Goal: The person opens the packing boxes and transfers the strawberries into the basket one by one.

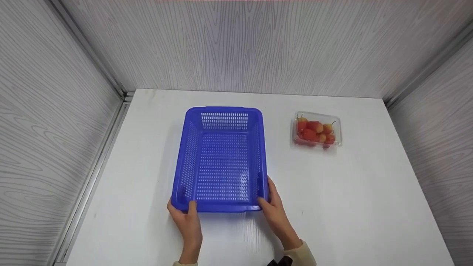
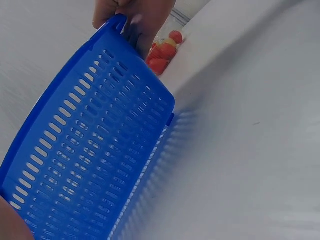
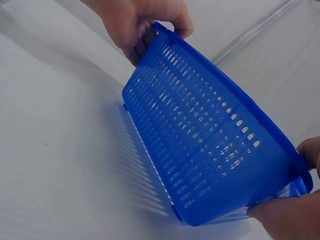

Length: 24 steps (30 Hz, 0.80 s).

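Observation:
A blue rectangular plastic basket (image 1: 223, 166) with slotted walls and a perforated floor has nothing in it. At its near left corner my left hand (image 1: 188, 223) grips the rim, thumb over the top edge and fingers beneath the outside. My right hand (image 1: 276, 214) holds the near right corner the same way, its thumb on the rim and fingers along the side wall. Both wrist views show the basket's near wall (image 3: 190, 125) close over the white table, with its shadow beside it.
A clear plastic box (image 1: 337, 129) of red and yellow fruit (image 1: 314, 129), some with stems, stands right of the basket. Grey wood-grain panels (image 1: 229, 44) enclose the white table (image 1: 362, 199) at the back and both sides. A metal rail (image 1: 92, 177) runs along the left edge.

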{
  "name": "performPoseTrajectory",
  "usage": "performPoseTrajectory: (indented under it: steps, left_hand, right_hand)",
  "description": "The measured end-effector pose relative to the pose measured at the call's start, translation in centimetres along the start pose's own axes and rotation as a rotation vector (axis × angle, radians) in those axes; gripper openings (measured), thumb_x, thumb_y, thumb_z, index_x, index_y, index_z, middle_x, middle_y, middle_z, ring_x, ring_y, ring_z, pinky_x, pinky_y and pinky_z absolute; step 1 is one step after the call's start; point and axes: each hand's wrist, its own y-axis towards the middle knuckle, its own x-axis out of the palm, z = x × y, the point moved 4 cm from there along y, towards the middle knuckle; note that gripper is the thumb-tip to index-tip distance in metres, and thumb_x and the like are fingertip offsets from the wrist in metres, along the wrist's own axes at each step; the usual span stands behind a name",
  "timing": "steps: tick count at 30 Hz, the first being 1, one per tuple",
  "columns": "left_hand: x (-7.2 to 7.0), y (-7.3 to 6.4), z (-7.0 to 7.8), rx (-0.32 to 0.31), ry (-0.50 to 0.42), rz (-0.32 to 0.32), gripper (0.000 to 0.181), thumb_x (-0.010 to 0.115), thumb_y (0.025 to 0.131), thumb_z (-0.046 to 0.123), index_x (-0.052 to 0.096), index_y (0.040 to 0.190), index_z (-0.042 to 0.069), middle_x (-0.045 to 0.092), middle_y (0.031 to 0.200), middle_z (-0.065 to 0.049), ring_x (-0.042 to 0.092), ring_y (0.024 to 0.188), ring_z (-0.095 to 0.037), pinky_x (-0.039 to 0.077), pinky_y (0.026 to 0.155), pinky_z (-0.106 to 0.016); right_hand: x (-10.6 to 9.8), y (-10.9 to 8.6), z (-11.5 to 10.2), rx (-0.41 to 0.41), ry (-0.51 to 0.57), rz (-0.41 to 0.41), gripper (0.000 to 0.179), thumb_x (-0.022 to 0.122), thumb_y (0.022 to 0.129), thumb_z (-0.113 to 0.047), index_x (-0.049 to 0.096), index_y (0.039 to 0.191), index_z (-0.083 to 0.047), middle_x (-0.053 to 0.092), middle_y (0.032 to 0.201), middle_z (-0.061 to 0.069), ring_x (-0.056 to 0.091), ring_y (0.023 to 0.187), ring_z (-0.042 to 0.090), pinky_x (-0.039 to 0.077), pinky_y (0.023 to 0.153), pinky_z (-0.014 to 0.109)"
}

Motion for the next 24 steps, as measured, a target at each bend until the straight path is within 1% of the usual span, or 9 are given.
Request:
performPoseTrajectory:
  steps: [5,7,12,19,24]
  left_hand:
    - [0.08,0.15,0.37,-0.046,0.049,0.014,0.068,0.051,0.088,-0.006,0.02,0.148,0.0,0.032,0.151,-0.018,0.033,0.14,-0.028,0.026,0.114,-0.044]
    - [0.15,0.2,0.57,-0.055,0.051,0.015,0.068,0.051,0.087,-0.007,0.021,0.147,-0.001,0.033,0.15,-0.019,0.034,0.139,-0.029,0.026,0.114,-0.044]
    - [0.19,0.23,0.77,-0.068,0.05,0.01,0.068,0.053,0.086,-0.008,0.022,0.146,0.0,0.036,0.148,-0.019,0.037,0.137,-0.029,0.027,0.113,-0.044]
    - [-0.04,0.26,0.8,-0.072,0.059,0.0,0.071,0.055,0.084,-0.01,0.021,0.146,0.0,0.036,0.148,-0.02,0.036,0.138,-0.031,0.027,0.113,-0.046]
    - [-0.28,0.51,0.76,-0.089,0.069,-0.014,0.073,0.057,0.084,-0.01,0.021,0.146,0.001,0.038,0.147,-0.018,0.039,0.135,-0.028,0.03,0.111,-0.041]
  right_hand:
    - [-0.19,0.15,-0.42,0.025,-0.003,-0.002,0.079,0.048,0.089,0.006,0.011,0.158,-0.007,0.011,0.163,0.017,0.015,0.149,0.033,0.016,0.116,0.052]
    - [-0.23,0.24,-0.6,0.031,0.001,-0.001,0.079,0.048,0.089,0.006,0.011,0.158,-0.007,0.012,0.163,0.016,0.016,0.148,0.033,0.017,0.115,0.052]
    - [-0.28,0.26,-0.6,0.038,-0.014,0.01,0.079,0.049,0.09,0.005,0.012,0.158,-0.008,0.011,0.164,0.016,0.013,0.149,0.033,0.015,0.116,0.052]
    - [-0.18,0.34,-0.45,0.062,-0.016,0.02,0.078,0.048,0.09,0.005,0.011,0.158,-0.006,0.01,0.164,0.017,0.011,0.15,0.034,0.013,0.116,0.052]
    - [0.01,0.23,-0.49,0.092,-0.041,0.045,0.078,0.048,0.09,0.005,0.012,0.158,-0.005,0.012,0.163,0.018,0.012,0.149,0.035,0.012,0.116,0.053]
